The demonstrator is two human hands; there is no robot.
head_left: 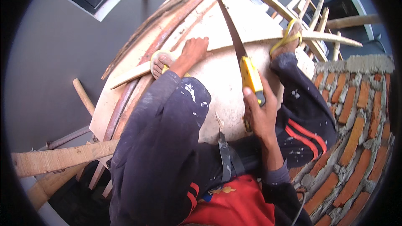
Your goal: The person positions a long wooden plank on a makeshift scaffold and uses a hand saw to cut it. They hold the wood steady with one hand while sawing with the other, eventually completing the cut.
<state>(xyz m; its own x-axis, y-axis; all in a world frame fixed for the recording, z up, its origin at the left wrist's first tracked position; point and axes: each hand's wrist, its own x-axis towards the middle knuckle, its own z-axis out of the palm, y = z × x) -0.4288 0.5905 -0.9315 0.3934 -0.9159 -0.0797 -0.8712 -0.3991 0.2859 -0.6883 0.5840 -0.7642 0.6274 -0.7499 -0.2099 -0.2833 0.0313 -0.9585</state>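
Note:
My right hand [261, 115] is wrapped round the yellow and black handle of a hand saw [231, 21]. Its long blade points away toward the top of the head view and crosses over a narrow wooden strip [255, 40]; whether the teeth touch the wood I cannot tell. My left hand [194, 51] is closed on the strip, left of the blade, with its fingers partly hidden. The strip lies crosswise over a pale board [224, 73]. My sandalled left foot [160, 65] and right foot [291, 39] press on it at either side.
Long rough planks [167, 31] run along the board's left side. Several poles and battens [312, 10] stick up at the far right. An unplastered brick wall [351, 100] stands at right, a grey wall [63, 50] at left. A timber beam [63, 157] juts in at lower left.

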